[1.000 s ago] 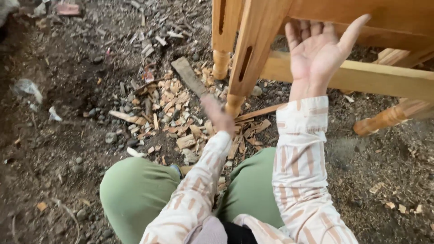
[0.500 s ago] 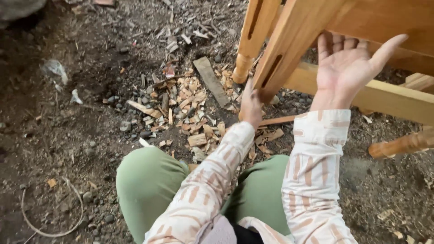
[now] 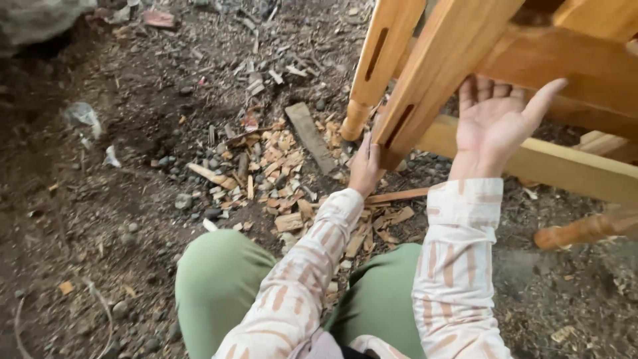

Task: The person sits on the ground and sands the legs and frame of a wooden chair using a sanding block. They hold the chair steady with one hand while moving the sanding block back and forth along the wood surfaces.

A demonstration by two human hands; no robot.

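A pale wooden chair frame is tipped over the dirt, its slotted leg (image 3: 435, 70) slanting down to the middle of the view. My left hand (image 3: 365, 167) grips the bottom end of that leg. My right hand (image 3: 495, 123) is raised with the palm open and fingers spread, just under the frame's cross rail (image 3: 565, 166); I cannot tell whether it touches the wood. A second, turned leg (image 3: 379, 60) hangs behind the first. My green-trousered knees (image 3: 219, 286) are at the bottom.
Wood chips and offcuts (image 3: 279, 173) lie scattered on the dirt in front of my knees, with a flat grey plank piece (image 3: 311, 136). A turned spindle (image 3: 585, 229) lies at the right. Small stones and litter dot the ground at left.
The view has shifted, and the chair frame now sits further right and closer. My left hand has moved up to the slotted leg's end. My right hand stays open under the rail.
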